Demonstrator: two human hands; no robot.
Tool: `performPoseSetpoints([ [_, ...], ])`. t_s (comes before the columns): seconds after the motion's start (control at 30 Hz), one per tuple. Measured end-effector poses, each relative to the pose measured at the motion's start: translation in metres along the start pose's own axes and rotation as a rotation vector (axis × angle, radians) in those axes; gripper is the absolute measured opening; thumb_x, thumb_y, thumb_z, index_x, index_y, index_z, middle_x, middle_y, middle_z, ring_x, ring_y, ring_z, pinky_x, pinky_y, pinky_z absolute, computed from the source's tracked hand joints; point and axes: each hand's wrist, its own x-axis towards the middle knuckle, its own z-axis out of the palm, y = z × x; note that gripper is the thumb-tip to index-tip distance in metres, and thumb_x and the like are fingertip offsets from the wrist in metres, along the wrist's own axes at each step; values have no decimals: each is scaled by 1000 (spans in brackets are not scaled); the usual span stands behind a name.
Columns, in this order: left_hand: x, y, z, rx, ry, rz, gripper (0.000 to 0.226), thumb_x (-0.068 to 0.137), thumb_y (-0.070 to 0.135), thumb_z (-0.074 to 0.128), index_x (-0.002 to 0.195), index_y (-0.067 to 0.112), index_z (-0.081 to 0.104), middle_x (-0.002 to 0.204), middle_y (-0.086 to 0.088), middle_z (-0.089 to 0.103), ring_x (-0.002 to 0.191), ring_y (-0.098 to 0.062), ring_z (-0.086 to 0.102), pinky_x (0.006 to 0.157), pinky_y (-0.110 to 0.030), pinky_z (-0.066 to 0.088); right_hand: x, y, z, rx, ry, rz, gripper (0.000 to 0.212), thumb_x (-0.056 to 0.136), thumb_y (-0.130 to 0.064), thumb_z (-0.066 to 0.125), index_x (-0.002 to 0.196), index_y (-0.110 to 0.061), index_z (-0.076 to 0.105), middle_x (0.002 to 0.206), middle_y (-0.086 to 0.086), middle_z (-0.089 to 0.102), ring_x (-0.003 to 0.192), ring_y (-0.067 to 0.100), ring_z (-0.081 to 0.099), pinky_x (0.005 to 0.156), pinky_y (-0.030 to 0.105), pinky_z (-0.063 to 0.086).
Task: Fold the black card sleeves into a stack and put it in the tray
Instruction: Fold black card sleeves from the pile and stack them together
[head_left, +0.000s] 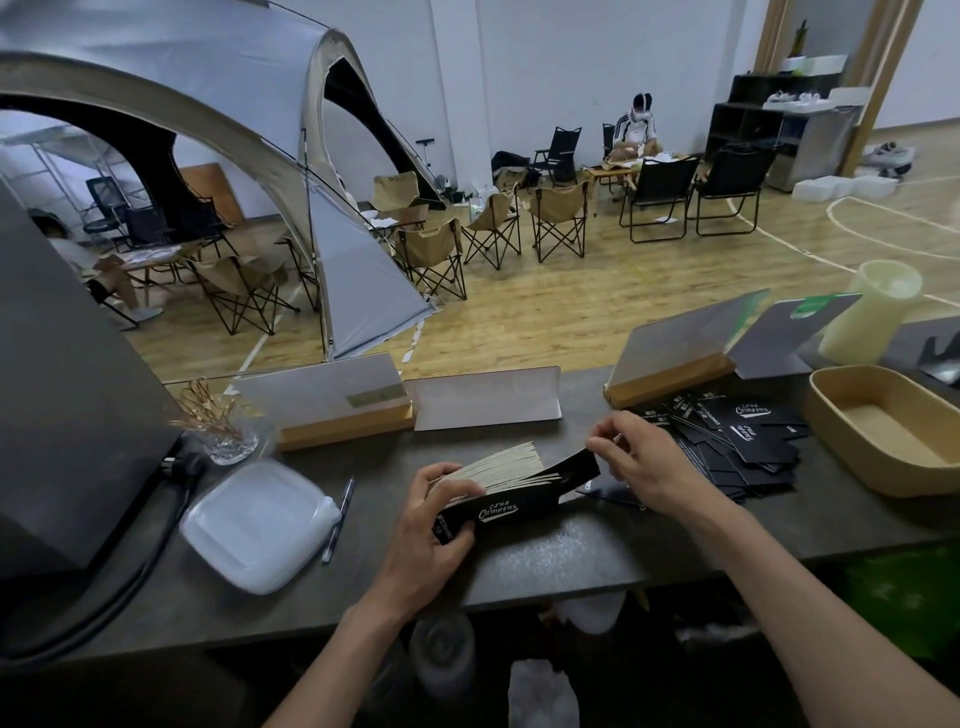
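My left hand (434, 525) grips a thick stack of folded black card sleeves (511, 491) just above the dark counter, thumb on top of the pale fanned edges. White "Club Campsns" lettering shows on the stack's front face. My right hand (641, 465) pinches the right end of the outermost black sleeve, which bends up over the stack. A loose pile of flat black sleeves (737, 441) lies to the right, partly behind my right hand. The tan tray (831, 415) stands at the far right with nothing in it.
A clear lidded plastic box (260, 525) and a pen (337, 519) lie left of the stack. Wooden-based sign holders (337, 405) line the counter's far edge. A glass of sticks (223, 426), a black appliance (67, 415) and a pale cup (872, 317) stand around.
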Motion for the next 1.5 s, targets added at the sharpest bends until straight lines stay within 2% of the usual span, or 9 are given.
performPoseSetpoints([
  [0.23, 0, 0, 0, 14, -4, -6, 48, 78, -2, 73, 111, 33, 66, 132, 6, 48, 128, -18, 51, 104, -26, 44, -5, -16, 10, 48, -23, 315, 48, 97, -56, 51, 85, -15, 72, 55, 3, 66, 42, 11, 60, 55, 31, 50],
  [0.43, 1, 1, 0, 14, -9, -8, 48, 79, -4, 73, 111, 30, 66, 129, 5, 50, 125, -16, 52, 104, -25, 45, -8, -23, -1, 368, -116, 558, 29, 93, -29, 69, 96, 0, 69, 77, 14, 77, 65, 24, 75, 45, 24, 44],
  [0.57, 0, 4, -1, -10, -36, -22, 50, 79, -6, 71, 112, 31, 64, 126, 4, 50, 123, -17, 53, 104, -25, 43, -13, -22, -13, 657, 60, 573, 17, 89, -2, 70, 104, 3, 66, 95, 23, 75, 79, 36, 76, 43, 25, 50],
  [0.7, 4, 4, -2, -16, -28, -65, 50, 80, -6, 69, 110, 33, 65, 123, 5, 52, 123, -14, 53, 106, -25, 43, -22, -12, -38, 877, 331, 548, 32, 91, -3, 67, 122, -7, 59, 104, 16, 70, 77, 24, 70, 51, 24, 58],
  [0.8, 5, 4, -2, -19, -3, -91, 55, 78, -3, 69, 117, 35, 59, 123, 6, 54, 119, -12, 55, 103, -28, 46, -32, -12, -39, 1045, 252, 420, 28, 92, -3, 63, 118, -13, 65, 98, 8, 75, 83, 18, 72, 62, 22, 59],
  [1.03, 3, 9, -4, -98, -54, -154, 94, 67, 23, 93, 144, 36, 41, 137, 16, 46, 127, 9, 47, 92, -4, 39, -37, -21, 57, 743, 323, 260, 37, 93, 11, 57, 105, -20, 71, 100, -1, 76, 96, 16, 71, 86, 28, 59],
  [1.27, -2, 4, -8, -97, -93, -160, 92, 71, 23, 79, 148, 39, 33, 138, 8, 44, 131, 0, 43, 96, -5, 38, -48, -31, 80, 495, 465, 234, 27, 85, -6, 74, 95, -29, 67, 94, -6, 71, 89, 11, 69, 81, 25, 56],
  [1.37, -1, 5, -3, -47, -39, -132, 79, 73, 16, 75, 143, 28, 42, 131, 6, 47, 129, -3, 46, 103, -12, 38, -52, -30, 89, 354, 388, 185, 45, 83, -8, 74, 121, -29, 63, 122, -9, 60, 114, 7, 60, 100, 25, 49],
  [1.5, 4, 8, 8, -52, 12, -145, 64, 71, 5, 65, 130, 26, 54, 125, 2, 51, 127, -5, 52, 113, -22, 39, -43, -53, 98, 415, 169, 265, 86, 77, -24, 60, 156, -21, 26, 155, -9, 37, 145, 9, 34, 120, 35, 29],
])
